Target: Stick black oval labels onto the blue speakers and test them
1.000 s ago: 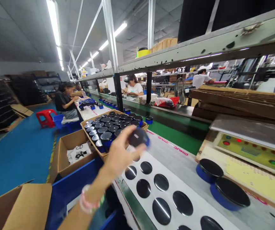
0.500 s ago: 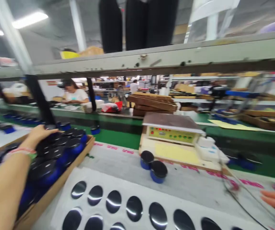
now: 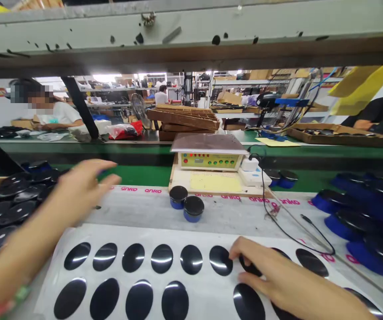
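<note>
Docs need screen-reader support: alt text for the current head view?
A person's right hand is over glossy black discs on a white sheet, contact unclear; the blurred left hand is open near black-topped round containers. Behind the sheet, two short, black-topped blue cylinders stand before a control box with a yellow panel.

Left hand (image 3: 86, 184): bare, slim-fingered, outline blurred. Left forearm (image 3: 28, 246): bare, slender, fitted with one narrow pinkish-red and pale-green wristband (image 3: 21, 293), rounded, material too blurred to tell. Right hand (image 3: 266, 271): bare, slim-fingered, tapering fingertips. Right forearm (image 3: 331, 300): bare, smooth, slender, visible in part.
</note>
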`<state>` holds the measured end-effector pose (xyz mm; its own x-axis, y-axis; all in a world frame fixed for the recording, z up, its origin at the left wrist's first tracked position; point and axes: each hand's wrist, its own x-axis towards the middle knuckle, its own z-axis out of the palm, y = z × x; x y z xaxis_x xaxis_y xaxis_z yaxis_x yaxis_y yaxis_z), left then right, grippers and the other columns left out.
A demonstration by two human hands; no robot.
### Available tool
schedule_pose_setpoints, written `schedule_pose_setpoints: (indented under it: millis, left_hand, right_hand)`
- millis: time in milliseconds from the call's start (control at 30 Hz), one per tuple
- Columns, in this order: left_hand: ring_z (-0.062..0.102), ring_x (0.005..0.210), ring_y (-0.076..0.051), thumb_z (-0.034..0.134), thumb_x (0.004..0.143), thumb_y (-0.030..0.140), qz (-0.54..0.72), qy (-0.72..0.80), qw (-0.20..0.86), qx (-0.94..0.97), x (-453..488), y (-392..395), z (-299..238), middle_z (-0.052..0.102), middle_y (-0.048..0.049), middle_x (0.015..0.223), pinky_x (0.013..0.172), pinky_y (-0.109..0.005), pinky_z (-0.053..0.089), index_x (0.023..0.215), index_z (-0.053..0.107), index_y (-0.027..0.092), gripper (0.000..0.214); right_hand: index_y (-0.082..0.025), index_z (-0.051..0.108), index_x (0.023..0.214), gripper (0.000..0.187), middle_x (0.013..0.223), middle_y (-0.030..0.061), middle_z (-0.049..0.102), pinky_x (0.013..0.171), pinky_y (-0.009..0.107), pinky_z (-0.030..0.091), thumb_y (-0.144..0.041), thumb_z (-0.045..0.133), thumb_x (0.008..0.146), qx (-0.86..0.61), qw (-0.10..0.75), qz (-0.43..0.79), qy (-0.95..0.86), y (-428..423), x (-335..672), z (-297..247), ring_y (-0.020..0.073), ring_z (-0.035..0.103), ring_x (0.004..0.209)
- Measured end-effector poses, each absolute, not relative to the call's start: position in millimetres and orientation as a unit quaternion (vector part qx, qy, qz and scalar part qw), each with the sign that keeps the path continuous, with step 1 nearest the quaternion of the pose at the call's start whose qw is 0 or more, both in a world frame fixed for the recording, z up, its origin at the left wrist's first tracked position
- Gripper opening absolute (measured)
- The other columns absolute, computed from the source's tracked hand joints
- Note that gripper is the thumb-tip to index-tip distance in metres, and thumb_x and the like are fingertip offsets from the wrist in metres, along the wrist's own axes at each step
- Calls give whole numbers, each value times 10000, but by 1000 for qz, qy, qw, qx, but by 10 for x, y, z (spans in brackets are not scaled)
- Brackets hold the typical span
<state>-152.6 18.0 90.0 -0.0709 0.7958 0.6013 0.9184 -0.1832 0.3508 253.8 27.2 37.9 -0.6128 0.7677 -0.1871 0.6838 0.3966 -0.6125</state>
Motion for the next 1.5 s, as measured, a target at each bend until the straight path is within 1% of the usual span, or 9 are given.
schedule_pose_setpoints:
  millis: [100, 200, 367, 533, 700, 867, 1033, 1167, 1500]
  left_hand:
    - [459, 1267, -311, 582, 837, 391, -289, -572, 58, -766, -582, 283, 327, 535, -90, 1342, 1060, -491, 361, 1264, 529, 236, 458]
    - [272, 1394, -332, 634, 822, 305, -237, -548, 9, -802, -44, 469, -9, 405, -116, 1466, 1122, -575, 181, 1359, 430, 238, 578]
    - [351, 1357, -325, 595, 840, 234, -249, -540, -42, -803, 131, 693, 5, 531, -100, 1342, 1148, -560, 94, 1289, 490, 244, 460]
    - [448, 1297, -263, 530, 889, 331, -347, -582, -224, -701, 517, -4, -131, 422, -121, 1397, 1068, -445, 385, 1376, 308, 258, 540]
    - [467, 1282, -274, 596, 829, 475, -526, -577, -457, -426, 747, -416, -389, 434, -115, 1407, 990, -369, 470, 1349, 319, 251, 631]
    - [429, 1303, -273, 670, 766, 466, -528, -590, -425, -439, 742, -383, -371, 415, -98, 1405, 1007, -364, 447, 1339, 384, 250, 676]
    - [418, 1304, -309, 737, 724, 397, -458, -600, -397, -522, 824, -473, -325, 460, -69, 1375, 1059, -447, 382, 1292, 504, 314, 620]
    - [458, 1276, -299, 805, 661, 304, -406, -579, -451, -543, 833, -504, -331, 522, -49, 1349, 1081, -483, 342, 1384, 364, 350, 848]
    - [441, 1295, -223, 802, 678, 302, -372, -561, -464, -575, 765, -485, -330, 494, 18, 1385, 1094, -430, 333, 1389, 279, 410, 889]
  right_hand:
    - [-296, 612, 1007, 277, 1042, -2, 646, 783, 325, 502, -141, 574, 781, -402, -10, 356, -843, 164, 2496, 385, 228, 638, 932]
    - [-278, 617, 1074, 489, 1167, 26, 615, 868, 339, 487, -13, 614, 663, -378, -30, 328, -865, 8, 2514, 406, 266, 605, 1057]
    - [-217, 599, 1083, 560, 1221, 62, 567, 927, 333, 458, 74, 620, 605, -358, -25, 280, -890, -107, 2525, 304, 266, 554, 1120]
    - [-240, 526, 1147, 540, 1203, 37, 526, 931, 302, 441, 10, 623, 678, -314, -1, 336, -888, -23, 2625, 103, 233, 497, 1176]
    - [-247, 530, 1055, 406, 1104, 13, 534, 802, 263, 463, -26, 620, 727, -296, 18, 331, -896, -5, 2631, 131, 197, 548, 1026]
    - [-236, 569, 844, 96, 904, 16, 600, 724, 293, 453, -147, 556, 878, -280, 87, 260, -920, -28, 2766, 275, 197, 544, 858]
    - [-249, 543, 762, 186, 819, 18, 549, 637, 259, 457, -326, 512, 928, -422, 216, 360, -804, -108, 3079, 270, 167, 540, 742]
    - [-240, 525, 710, 283, 857, 30, 512, 614, 239, 449, -437, 498, 912, -491, 356, 443, -661, -151, 2896, 133, 175, 518, 781]
    - [-218, 506, 698, 275, 884, 4, 484, 716, 235, 416, -402, 558, 895, -479, 418, 543, -548, -76, 2380, -180, 152, 483, 842]
